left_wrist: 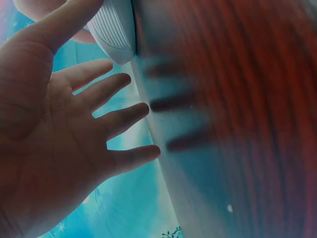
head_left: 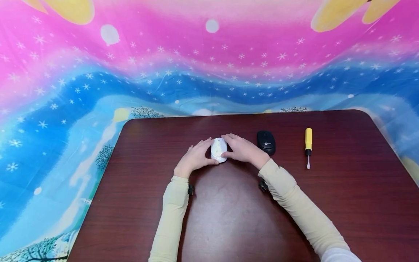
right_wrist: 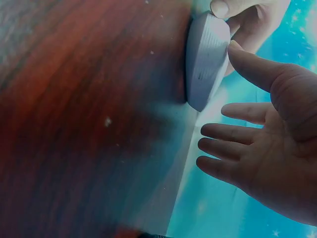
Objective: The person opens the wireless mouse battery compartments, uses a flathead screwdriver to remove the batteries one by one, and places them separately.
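On worktop (head_left: 147, 145), framing white mouse (head_left: 218, 149) with spread fingers (left_wrist: 124, 120), left hand (head_left: 194, 157) and right hand (head_left: 243, 150); seemingly placed, unreleased, with black mouse (head_left: 266, 141) and screwdriver (head_left: 308, 143) untouched.

Glare on tabletop (head_left: 226, 222); 2 wrist views dim.

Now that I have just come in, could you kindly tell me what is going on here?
A person's left hand and right hand frame a white computer mouse on the brown table, one on each side, both spread open. A black mouse lies to the right, and a yellow-handled screwdriver farther right; neither is being held.
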The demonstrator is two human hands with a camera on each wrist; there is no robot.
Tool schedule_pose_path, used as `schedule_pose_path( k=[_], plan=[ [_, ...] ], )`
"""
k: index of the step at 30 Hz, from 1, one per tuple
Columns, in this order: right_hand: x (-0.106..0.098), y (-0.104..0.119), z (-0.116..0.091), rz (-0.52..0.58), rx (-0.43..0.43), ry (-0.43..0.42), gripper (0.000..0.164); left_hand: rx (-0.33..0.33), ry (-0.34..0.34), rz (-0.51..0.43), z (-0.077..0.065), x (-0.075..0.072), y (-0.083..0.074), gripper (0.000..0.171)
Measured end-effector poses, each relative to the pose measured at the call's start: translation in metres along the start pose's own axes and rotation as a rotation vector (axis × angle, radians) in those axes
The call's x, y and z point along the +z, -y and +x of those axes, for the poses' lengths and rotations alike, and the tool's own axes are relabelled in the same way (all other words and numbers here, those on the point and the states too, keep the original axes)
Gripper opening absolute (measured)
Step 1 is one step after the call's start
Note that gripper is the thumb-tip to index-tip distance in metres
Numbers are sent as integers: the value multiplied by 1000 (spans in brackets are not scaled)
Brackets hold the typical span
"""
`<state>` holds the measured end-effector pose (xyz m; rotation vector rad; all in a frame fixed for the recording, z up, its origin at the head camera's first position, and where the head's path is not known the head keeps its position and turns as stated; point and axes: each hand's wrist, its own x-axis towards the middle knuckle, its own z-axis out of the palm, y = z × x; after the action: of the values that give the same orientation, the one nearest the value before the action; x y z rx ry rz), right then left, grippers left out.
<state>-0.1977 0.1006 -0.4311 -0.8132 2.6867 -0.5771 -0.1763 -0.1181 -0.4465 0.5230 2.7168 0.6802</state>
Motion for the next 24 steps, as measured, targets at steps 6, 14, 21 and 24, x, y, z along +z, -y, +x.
schedule_pose_path(
  k=[6, 14, 21, 24],
  plan=[
    [5, 1, 1, 21, -18, 30, 83, 6, 6, -2, 1, 0, -1, 88],
    [11, 0, 0, 33, -4, 52, 92, 1, 9, 0, 1, 2, -1, 87],
    [17, 2, -2, 8, -25, 42, 100, -1, 9, -4, 2, 4, 0, 86],
    [19, 2, -3, -11, -37, 30, 100, 1, 9, -10, 1, 3, 0, 86]
  ],
)
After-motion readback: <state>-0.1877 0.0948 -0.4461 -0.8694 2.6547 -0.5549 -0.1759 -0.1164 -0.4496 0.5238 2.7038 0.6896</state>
